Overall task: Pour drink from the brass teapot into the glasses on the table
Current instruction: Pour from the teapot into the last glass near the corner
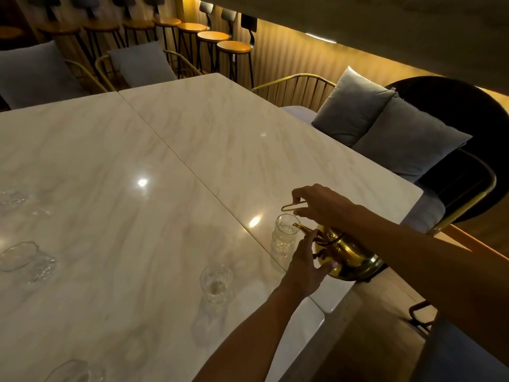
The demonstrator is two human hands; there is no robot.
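Brass, shiny and round, the teapot (349, 257) is tipped over the near edge of the marble table (192, 150). Its spout (303, 228) reaches the rim of a tall glass (285, 235) just past the fingertips. The left hand (305, 264) curls its fingers round the front of the pot, near the lid. The right hand (322, 206) pinches the thin wire handle (289, 207) — it is lifted up above the spout.

Left of the left hand stands a second glass (216, 279), with a little clear drink inside. Further left are more glasses (24, 260), some cut off by the edge. Whether drink is flowing is hard to see.

Beyond the right hand — grey cushions (385, 125) on gold chairs, then stools (234, 48).
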